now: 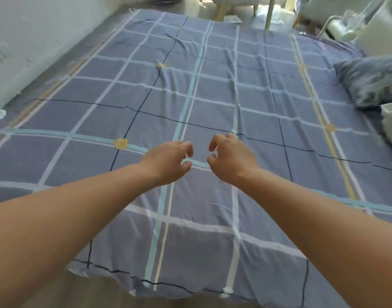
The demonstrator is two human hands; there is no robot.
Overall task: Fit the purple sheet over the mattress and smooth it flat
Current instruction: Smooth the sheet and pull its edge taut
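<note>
Purple sheet hides mattress; pillow cut off right.

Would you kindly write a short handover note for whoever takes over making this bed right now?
Left hand: fingers loosely curled, holding nothing, above the purple checked sheet.
Right hand: the same, close beside the left.
Sheet: spread out, with long creases running up its middle; near edge lies uneven. A blue patterned pillow lies at its right side.
Done: sheet laid out.
Left: smooth the creases, straighten and tuck the edges.

Sheet and pillow past right edge.
</note>
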